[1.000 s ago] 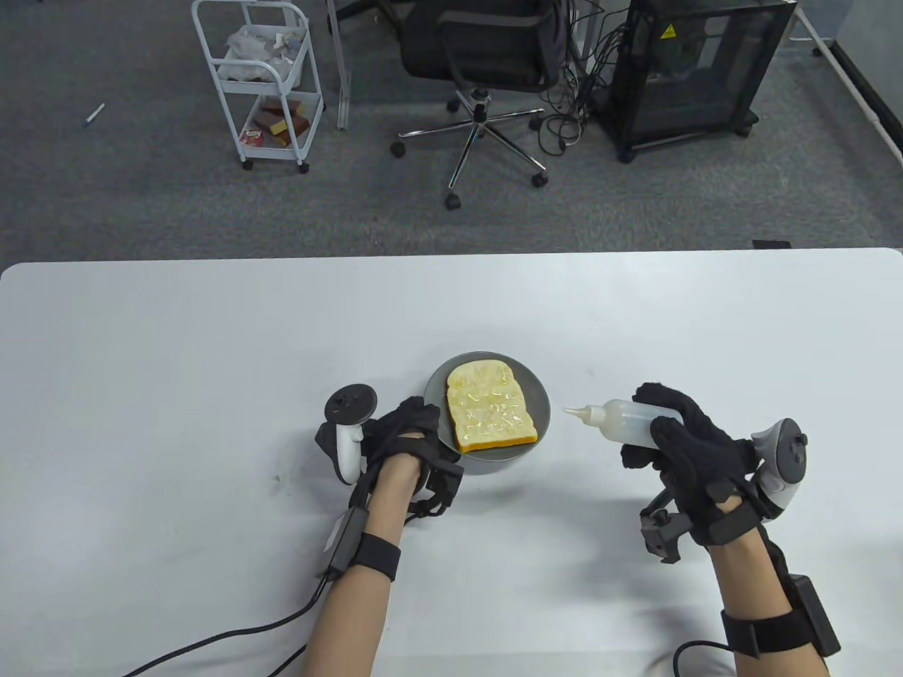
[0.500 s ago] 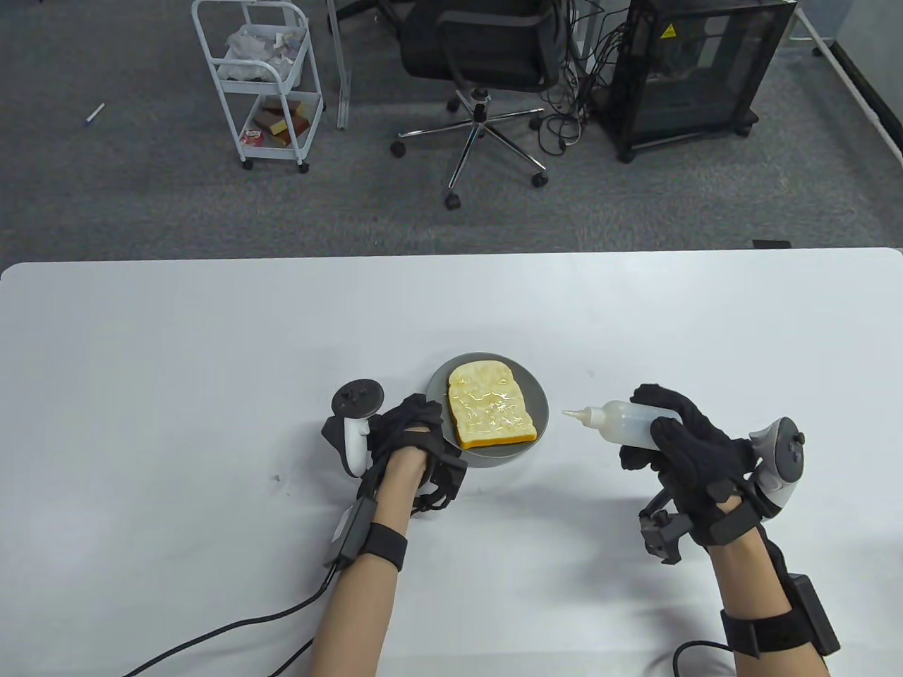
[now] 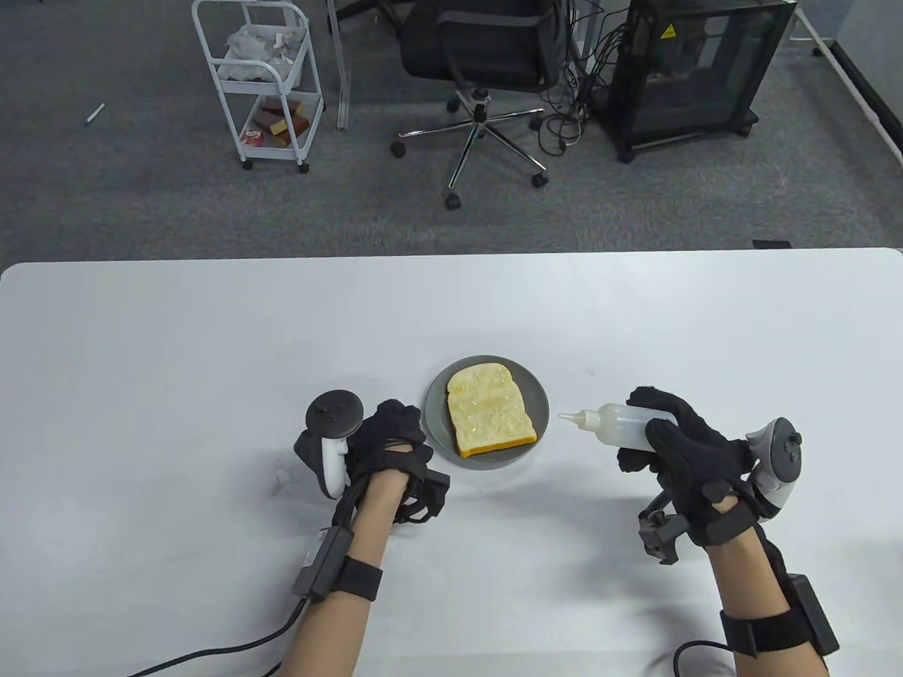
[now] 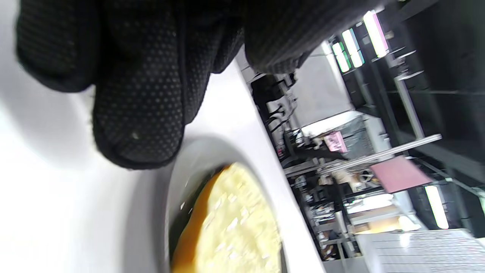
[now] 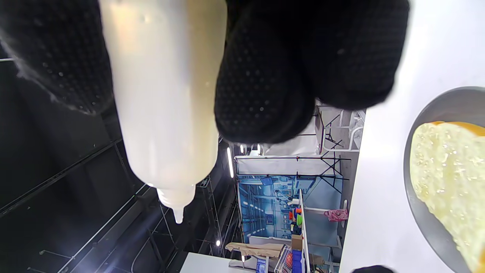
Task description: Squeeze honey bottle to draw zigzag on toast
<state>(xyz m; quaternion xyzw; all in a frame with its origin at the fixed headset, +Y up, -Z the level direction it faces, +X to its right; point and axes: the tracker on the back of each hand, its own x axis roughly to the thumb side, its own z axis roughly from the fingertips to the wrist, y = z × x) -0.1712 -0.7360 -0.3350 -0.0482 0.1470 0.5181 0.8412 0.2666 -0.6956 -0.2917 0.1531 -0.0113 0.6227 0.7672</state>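
Observation:
A slice of toast [image 3: 490, 416] with glossy honey on top lies on a grey plate [image 3: 540, 395] at the table's middle. My left hand [image 3: 391, 441] rests on the table just left of the plate, fingers curled, holding nothing. In the left wrist view its fingertips [image 4: 140, 113] hang close to the plate's rim [image 4: 178, 178], apart from it, with the toast [image 4: 235, 227] below. My right hand [image 3: 656, 430] grips a translucent squeeze bottle [image 3: 621, 425] on its side, right of the plate, nozzle pointing left at it. The right wrist view shows the bottle [image 5: 166, 94] between my fingers [image 5: 265, 76] and the toast [image 5: 447, 170].
The white table [image 3: 176, 367] spreads wide on both sides of the plate. Glove cables [image 3: 211, 645] trail to the near edge. Beyond the far edge stand a white cart [image 3: 261, 84], an office chair [image 3: 480, 56] and a black cabinet [image 3: 698, 70].
My left hand has let go of the plate's left rim and slid left, away from it. My right hand with the bottle has barely moved.

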